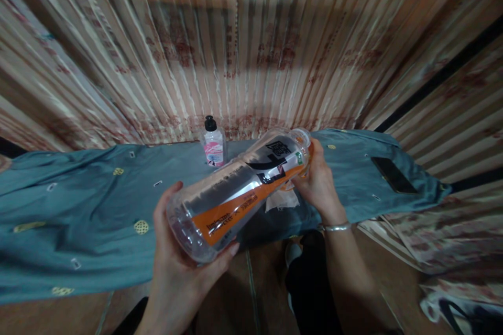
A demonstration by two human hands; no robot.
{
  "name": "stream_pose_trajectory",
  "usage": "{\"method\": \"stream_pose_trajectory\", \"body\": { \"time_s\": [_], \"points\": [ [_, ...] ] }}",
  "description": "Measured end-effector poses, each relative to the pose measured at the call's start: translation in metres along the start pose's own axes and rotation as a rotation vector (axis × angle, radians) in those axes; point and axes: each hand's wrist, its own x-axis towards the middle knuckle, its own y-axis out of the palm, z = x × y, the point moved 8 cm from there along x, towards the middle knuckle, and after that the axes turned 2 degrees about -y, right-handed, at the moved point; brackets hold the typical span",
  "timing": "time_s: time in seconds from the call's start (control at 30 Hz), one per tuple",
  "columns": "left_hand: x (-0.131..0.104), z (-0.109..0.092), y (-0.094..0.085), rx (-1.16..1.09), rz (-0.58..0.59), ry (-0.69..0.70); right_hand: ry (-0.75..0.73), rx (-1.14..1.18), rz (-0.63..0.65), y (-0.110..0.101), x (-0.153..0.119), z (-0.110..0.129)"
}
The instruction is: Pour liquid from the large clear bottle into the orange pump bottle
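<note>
A large clear plastic bottle [231, 188] with an orange, silver and black label lies tilted across both my hands, its wide base to the lower left. My left hand [181, 261] is wrapped around that base, thumb on the near side. My right hand [316, 178] grips the upper end close to the white ring at the neck; some of its fingers are hidden behind the bottle. Below this end shows a crumpled white tissue or cloth [282, 200], partly covered. Beyond the bottle stands a small clear squeeze bottle [214, 146] with a black cap and pink label, upright and apart from my hands.
A blue-green cloth with yellow pineapple prints [98, 204] covers the long narrow surface. On its right part lies a dark phone [393, 175]. Pleated patterned curtains [251, 52] hang behind. A white bag [451, 303] is on the tiled floor at lower right.
</note>
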Motion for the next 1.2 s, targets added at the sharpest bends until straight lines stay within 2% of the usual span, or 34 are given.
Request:
{"method": "stream_pose_trajectory", "body": {
  "time_s": [0.07, 0.17, 0.53, 1.03, 1.2],
  "points": [
    [-0.003, 0.004, 0.002, -0.038, 0.007, -0.094, -0.015, 0.001, -0.004, 0.000, 0.000, 0.001],
    [-0.005, 0.003, 0.003, -0.066, 0.018, -0.140, -0.049, -0.009, -0.019, 0.000, 0.000, 0.002],
    [-0.009, 0.003, 0.006, -0.105, 0.018, -0.182, -0.004, -0.017, 0.009, 0.002, 0.002, -0.002],
    [-0.013, 0.004, 0.010, -0.129, 0.032, -0.232, 0.001, -0.018, -0.016, 0.000, 0.002, -0.001],
    [-0.013, 0.001, 0.009, -0.095, 0.026, -0.193, 0.024, -0.061, 0.025, 0.001, 0.004, -0.002]
  ]
}}
